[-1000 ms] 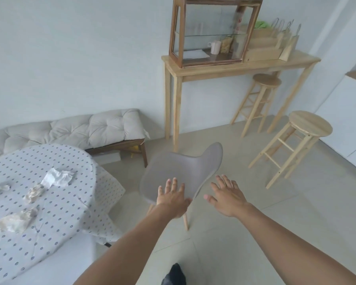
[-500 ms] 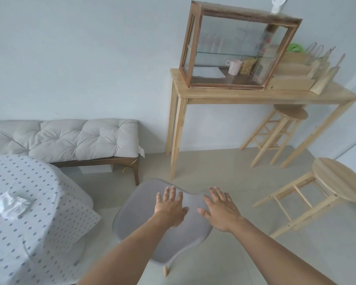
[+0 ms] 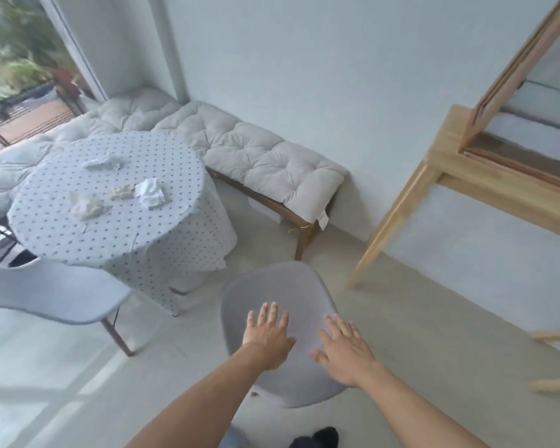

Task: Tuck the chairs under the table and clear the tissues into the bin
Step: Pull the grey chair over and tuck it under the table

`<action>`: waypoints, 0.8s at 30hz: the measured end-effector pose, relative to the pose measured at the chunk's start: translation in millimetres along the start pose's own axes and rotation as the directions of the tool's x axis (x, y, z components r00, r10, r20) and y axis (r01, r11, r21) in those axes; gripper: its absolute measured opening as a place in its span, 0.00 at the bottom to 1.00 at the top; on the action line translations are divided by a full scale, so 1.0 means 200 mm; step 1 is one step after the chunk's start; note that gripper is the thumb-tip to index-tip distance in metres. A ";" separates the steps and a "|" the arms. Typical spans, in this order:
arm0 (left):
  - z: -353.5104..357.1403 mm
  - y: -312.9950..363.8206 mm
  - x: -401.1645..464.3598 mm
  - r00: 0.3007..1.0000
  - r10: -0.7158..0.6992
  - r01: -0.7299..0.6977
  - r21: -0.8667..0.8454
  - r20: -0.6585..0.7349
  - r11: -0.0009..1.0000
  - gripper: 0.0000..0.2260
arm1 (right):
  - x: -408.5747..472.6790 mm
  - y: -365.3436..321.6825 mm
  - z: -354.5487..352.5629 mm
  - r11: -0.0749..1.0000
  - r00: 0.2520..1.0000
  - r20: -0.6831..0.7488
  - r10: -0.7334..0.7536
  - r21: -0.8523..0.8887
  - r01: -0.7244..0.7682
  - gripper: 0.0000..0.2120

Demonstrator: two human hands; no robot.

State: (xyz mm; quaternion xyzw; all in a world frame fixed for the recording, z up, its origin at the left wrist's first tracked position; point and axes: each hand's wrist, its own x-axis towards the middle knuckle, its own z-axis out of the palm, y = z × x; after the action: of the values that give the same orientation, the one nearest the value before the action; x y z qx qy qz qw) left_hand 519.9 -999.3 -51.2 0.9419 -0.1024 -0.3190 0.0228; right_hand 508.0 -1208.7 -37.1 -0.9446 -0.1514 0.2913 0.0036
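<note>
Both hands' grip, left hand (image 3: 267,339) and right hand (image 3: 345,349), lies flat with fingers apart on the grey chair (image 3: 272,292), clamped on nothing.
Since a second ago the view has swung, bringing the desk (image 3: 78,234) ahead-left of the grip, tissues (image 3: 149,192) uncleared; a second chair (image 3: 52,294) stands farther left. Motion blur hides contact; no bin visible.

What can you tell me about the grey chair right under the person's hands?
The grey moulded shell chair has a smooth, matte, one-piece curved seat and back that looks like plastic. It stands on the pale floor, apart from the round table with the dotted cloth. Its legs are mostly hidden. The left hand and right hand lie open and flat on it, fingers spread.
</note>
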 end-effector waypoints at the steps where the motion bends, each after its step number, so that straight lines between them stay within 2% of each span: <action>1: 0.05 0.03 -0.04 0.999 -0.033 0.033 -0.021 0.004 0.999 0.31 | -0.01 0.01 0.02 0.999 0.999 0.011 -0.031 -0.013 0.031 0.32; 8: 0.36 0.21 -0.29 0.985 -0.171 0.170 -0.092 0.003 0.981 0.31 | -0.16 0.07 0.17 0.985 0.984 0.064 -0.168 -0.035 0.170 0.31; 12: 0.46 0.33 -0.39 0.988 -0.138 0.128 -0.123 -0.074 0.984 0.24 | -0.28 0.09 0.25 0.975 0.975 0.061 -0.213 -0.053 0.216 0.31; 16: 0.55 0.51 -0.50 0.981 -0.166 0.152 -0.124 -0.104 0.981 0.28 | -0.36 0.12 0.30 0.954 0.960 0.009 -0.279 -0.110 0.279 0.30; 21: 0.53 0.59 -0.52 0.942 -0.248 0.227 -0.116 -0.227 0.967 0.20 | -0.32 0.15 0.32 0.930 0.938 -0.036 -0.346 -0.147 0.338 0.24; 24: 0.49 0.61 -0.51 0.939 -0.223 0.206 -0.090 -0.262 0.974 0.16 | -0.29 0.18 0.32 0.913 0.917 -0.070 -0.393 -0.151 0.380 0.20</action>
State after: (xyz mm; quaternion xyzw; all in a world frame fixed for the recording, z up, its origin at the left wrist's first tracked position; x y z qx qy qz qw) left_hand 360.7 -1095.2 -54.7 0.9810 0.0148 -0.1908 0.0305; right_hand 438.0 -1264.6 -62.6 -0.9072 -0.3541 0.2270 0.0050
